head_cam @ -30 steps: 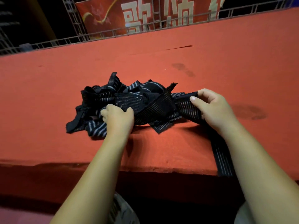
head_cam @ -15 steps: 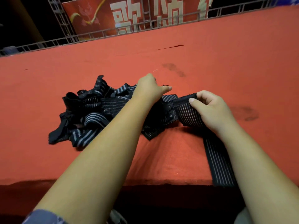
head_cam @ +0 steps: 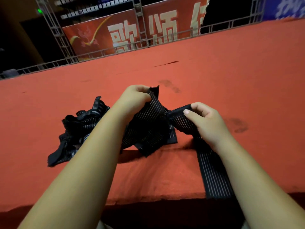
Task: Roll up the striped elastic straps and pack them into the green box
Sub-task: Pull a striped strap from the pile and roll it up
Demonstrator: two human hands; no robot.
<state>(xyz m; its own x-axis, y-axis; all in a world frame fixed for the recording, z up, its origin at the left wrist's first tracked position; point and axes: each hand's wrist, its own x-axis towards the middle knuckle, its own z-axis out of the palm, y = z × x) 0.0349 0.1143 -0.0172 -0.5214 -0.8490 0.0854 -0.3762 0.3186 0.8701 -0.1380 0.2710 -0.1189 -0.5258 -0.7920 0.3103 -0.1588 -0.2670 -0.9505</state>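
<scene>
Head view: the left hand (head_cam: 133, 98) now pinches the far edge of a wide striped strap (head_cam: 148, 129) between thumb and curled fingers and lifts it clear of the heap. Half a second ago it only reached across with its fingers out. The right hand (head_cam: 204, 119) keeps its curled grip on the end of a second strap (head_cam: 212, 172), which trails near over the edge of the red surface (head_cam: 231, 71). The tangled pile (head_cam: 77, 128) lies to the left. No green box shows. By my reading a strap is being freed, and rolling has not begun.
</scene>
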